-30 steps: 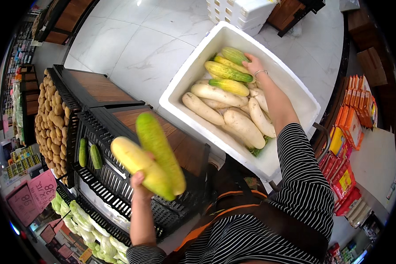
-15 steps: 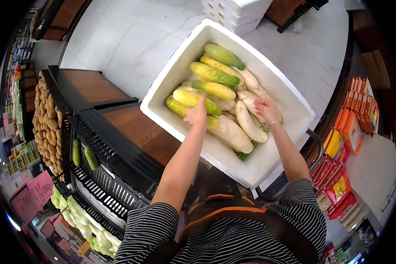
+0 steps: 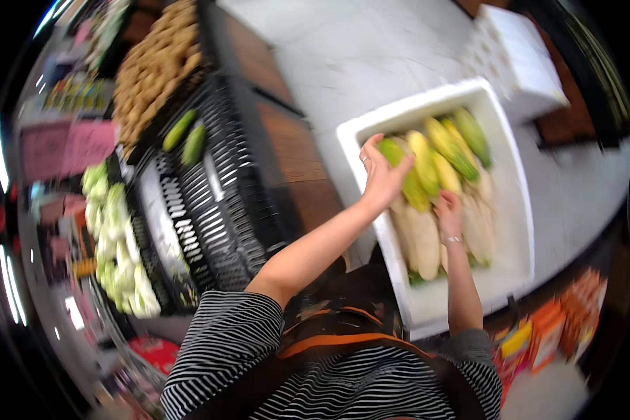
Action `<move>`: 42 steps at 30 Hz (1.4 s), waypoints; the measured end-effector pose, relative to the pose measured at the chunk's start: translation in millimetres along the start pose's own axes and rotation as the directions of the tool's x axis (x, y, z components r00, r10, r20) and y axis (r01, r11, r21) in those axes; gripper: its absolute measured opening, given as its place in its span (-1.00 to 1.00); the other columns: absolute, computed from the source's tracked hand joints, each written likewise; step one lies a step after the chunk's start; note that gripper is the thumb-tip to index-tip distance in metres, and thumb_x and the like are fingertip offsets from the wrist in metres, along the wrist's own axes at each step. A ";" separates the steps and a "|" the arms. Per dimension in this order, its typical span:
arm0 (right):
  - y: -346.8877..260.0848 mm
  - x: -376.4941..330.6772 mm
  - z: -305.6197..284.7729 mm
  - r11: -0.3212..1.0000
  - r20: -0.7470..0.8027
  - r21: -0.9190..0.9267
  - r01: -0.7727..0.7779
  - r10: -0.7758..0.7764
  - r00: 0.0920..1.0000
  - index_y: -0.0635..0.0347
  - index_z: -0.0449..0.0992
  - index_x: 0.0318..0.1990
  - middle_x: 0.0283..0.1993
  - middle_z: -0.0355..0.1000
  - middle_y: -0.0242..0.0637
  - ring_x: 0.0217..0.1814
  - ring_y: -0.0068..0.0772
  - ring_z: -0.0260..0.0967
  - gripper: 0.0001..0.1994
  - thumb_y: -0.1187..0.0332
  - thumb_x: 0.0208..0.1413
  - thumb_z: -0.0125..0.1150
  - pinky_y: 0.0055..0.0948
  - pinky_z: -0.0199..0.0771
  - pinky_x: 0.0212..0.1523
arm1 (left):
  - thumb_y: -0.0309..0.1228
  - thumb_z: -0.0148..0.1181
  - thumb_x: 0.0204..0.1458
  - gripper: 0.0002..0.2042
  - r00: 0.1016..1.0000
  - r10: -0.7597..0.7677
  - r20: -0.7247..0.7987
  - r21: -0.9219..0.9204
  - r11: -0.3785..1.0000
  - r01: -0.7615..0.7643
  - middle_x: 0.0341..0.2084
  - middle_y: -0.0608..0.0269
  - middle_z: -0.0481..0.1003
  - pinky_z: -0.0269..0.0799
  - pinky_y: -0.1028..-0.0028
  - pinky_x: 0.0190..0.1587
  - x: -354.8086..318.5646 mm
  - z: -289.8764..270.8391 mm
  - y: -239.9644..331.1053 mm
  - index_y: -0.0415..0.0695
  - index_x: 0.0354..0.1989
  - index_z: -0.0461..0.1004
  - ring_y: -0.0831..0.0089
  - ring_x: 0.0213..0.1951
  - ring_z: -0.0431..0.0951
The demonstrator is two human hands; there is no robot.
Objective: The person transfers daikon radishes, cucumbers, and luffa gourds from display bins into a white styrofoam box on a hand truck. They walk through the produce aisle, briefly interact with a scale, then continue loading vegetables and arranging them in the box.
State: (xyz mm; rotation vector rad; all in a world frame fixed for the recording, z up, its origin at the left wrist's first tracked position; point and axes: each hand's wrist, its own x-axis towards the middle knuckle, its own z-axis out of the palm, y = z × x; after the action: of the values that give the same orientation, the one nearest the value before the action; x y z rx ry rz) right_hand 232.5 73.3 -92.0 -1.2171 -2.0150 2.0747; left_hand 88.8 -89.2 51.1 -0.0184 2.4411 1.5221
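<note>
My left hand (image 3: 383, 180) spreads, apparently empty, over the cucumbers (image 3: 423, 166) in the box (image 3: 413, 99), my right hand (image 3: 449, 218) curls, grip unclear, and a careless nudge could roll cucumbers onto the radishes (image 3: 424, 245).

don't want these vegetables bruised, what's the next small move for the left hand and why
Probably lift the left hand straight up: its thumb and fingers look spread, the green cucumber between them already lies in the white foam box, and a yellow one lies close by, so a sideways move might knock it.
</note>
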 end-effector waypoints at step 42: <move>-46.8 -367.4 26.1 0.975 -0.467 -0.186 -0.119 0.019 0.884 0.26 0.47 -0.17 -0.22 0.49 -0.35 -0.30 -0.55 0.45 -0.84 0.41 0.16 0.04 -0.56 0.47 -0.34 | -0.03 0.05 0.01 -0.43 0.913 0.150 0.378 -0.571 0.815 0.102 -0.09 0.17 0.36 0.33 0.27 0.01 107.1 -496.8 -120.0 -0.19 0.09 0.25 0.28 -0.04 0.42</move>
State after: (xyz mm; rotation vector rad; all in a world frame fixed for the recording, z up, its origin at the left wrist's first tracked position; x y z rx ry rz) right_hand 452.7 -124.5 132.1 -1.6490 -2.0056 1.4216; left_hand -103.7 -568.6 127.1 0.1970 1.5890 1.9922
